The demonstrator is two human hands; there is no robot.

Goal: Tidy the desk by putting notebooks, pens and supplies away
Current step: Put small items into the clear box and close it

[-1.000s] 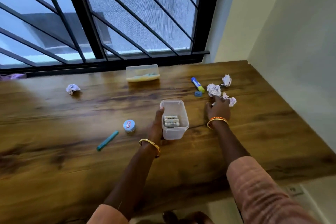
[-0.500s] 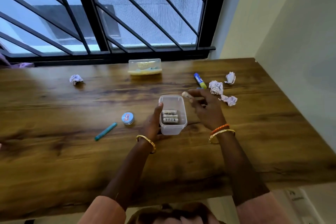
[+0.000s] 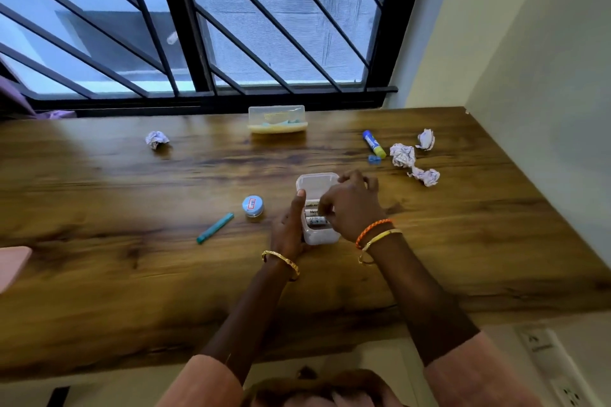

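Since half a second ago the right hand (image 3: 350,205) has swung left over the clear plastic box (image 3: 318,208), fingers curled down among the white paper-wrapped sticks (image 3: 315,211); whether it still pinches one I cannot tell. Left hand (image 3: 291,225) grips the box's left wall. Next loose supply, the glue stick (image 3: 374,144), lies beyond-right, long axis slanting away, nearer the right hand on the wood-grain tabletop (image 3: 132,274).

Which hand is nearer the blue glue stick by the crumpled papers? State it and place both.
Right. The right hand is over the clear box, below and left of the glue stick, touching nothing of it. The left hand grips the box's left side, farther off.
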